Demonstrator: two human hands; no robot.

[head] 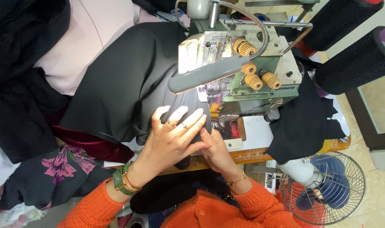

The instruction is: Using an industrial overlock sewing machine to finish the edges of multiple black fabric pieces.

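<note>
- Fabric [120, 84], black, is the biggest thing: it spreads from the left of the tabletop [256, 133] up to the machine and lies folded under both hands.
- Overlock machine [243, 67], green and cream with yellow knobs, stands just beyond the hands; a grey lamp arm [201, 78] crosses its front, above the fingertips.
- More cloth sits round about: a pink piece [74, 50] at the upper left, a flowered dark piece [61, 169] at the lower left, another black piece [302, 122] hanging off the right of the tabletop.
- Fan [327, 185] with a wire guard stands at the lower right, below the tabletop edge.
- Left hand [171, 137] lies flat, fingers spread, pressing the fabric's folded edge; its grip is wide open and closes on nothing. Rings show on two fingers, a green watch [118, 181] on the wrist.
- Right hand [215, 150] is partly hidden under the left; its fingers touch the same edge, but I cannot tell how far its grip closes.
- The edge's long axis runs from the hands straight toward the machine's foot, just beyond the fingertips; the left hand is nearer the bulk of the fabric, the right nearer the machine.
</note>
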